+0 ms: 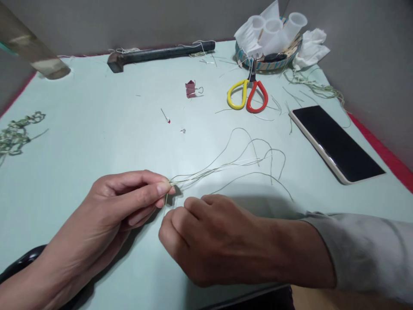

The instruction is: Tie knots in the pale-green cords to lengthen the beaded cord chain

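Several thin green threads (206, 173) fan out to the right over the pale tabletop (112, 129). My left hand (129, 202) pinches their gathered end between thumb and forefinger. Just right of it and nearer the table's front edge, my right hand (209, 237) is curled closed with its back to the camera. One thread hangs from the left fingertips toward the right hand, and another runs out from behind its knuckles. The right fingertips are hidden, so what they hold cannot be made out.
Scissors (248, 95) with yellow and red handles lie near a basket (271, 64) of plastic cups. A phone (337, 144) is at the right, a hammer (161, 54) at the back, a binder clip (191, 89) mid-table. Knotted cord (16, 133) lies far left.
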Action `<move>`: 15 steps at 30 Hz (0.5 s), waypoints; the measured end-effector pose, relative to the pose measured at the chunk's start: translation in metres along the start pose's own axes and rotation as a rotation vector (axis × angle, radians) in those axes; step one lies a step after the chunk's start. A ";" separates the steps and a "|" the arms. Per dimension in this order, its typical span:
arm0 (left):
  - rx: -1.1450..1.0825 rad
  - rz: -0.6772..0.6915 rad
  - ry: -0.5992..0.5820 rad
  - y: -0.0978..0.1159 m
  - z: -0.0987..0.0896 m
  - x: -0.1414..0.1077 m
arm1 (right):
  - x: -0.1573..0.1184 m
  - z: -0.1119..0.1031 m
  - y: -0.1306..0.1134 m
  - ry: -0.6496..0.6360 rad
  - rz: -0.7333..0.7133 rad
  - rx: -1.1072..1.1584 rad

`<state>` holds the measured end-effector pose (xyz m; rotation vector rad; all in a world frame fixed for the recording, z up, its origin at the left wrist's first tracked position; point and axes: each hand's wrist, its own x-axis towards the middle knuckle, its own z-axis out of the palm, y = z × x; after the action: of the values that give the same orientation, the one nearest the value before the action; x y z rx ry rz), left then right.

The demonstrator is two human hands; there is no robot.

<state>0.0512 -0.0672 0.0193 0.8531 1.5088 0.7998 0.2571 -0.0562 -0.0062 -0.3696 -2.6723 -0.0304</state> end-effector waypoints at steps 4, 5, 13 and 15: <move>0.086 0.029 0.023 -0.004 -0.001 0.000 | 0.005 0.000 -0.003 -0.003 -0.036 -0.029; 0.122 0.050 0.024 -0.005 -0.002 0.000 | 0.005 -0.001 -0.003 0.006 -0.045 -0.018; 0.318 0.137 -0.083 -0.015 -0.007 -0.004 | 0.005 -0.025 0.027 0.092 0.309 0.202; 0.381 0.193 -0.075 -0.013 -0.006 -0.005 | 0.004 -0.022 0.036 0.092 0.325 0.244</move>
<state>0.0450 -0.0785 0.0110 1.3127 1.5527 0.6172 0.2722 -0.0220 0.0138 -0.6963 -2.4571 0.3648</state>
